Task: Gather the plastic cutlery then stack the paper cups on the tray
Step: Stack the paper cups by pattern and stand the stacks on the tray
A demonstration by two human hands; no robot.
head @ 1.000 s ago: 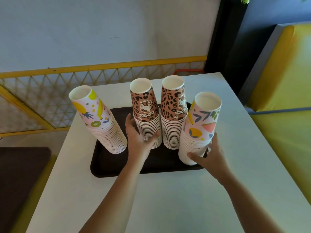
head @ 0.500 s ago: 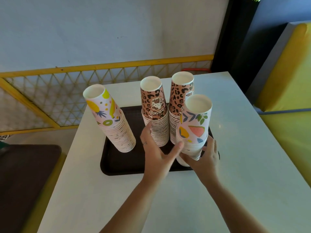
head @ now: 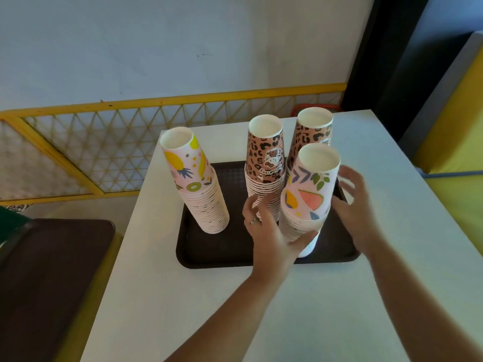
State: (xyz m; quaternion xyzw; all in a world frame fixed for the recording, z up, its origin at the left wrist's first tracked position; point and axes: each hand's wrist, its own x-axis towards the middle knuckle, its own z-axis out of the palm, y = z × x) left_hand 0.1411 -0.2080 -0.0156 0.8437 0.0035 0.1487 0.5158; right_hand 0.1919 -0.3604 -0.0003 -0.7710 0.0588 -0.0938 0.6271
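Steadying is your whole job right now — you've got the table (head: pixel 392 296) under everything, the dark tray (head: pixel 209 254) sitting on it, and four tall cup stacks standing rim-down on that tray. At 9 o'clock on the tray leans the fruit-print stack (head: pixel 194 184), tilted toward you; at 12 o'clock stands the leopard stack (head: pixel 265 168), with a second leopard stack (head: pixel 312 138) at 1 o'clock behind. Your concern is the watermelon-print stack (head: pixel 307 197) at 4 o'clock, near the tray's front edge. Your left hand (head: pixel 269 231) cups its lower part, thumb wrapped round the front, fingers spread behind. Your right hand (head: pixel 352 202) is open beside it, fingers splayed — whether the palm touches the cups I cannot tell.

I'd judge you're seating this stack: keep the grip low, bring the right palm in opposite the left, and let go only when the base sits flat. Mind the neighbouring leopard stack, just behind.

No cutlery shows anywhere. As for writing, the leopard cups carry a cartoon figure with a line of lettering below — too small to read.
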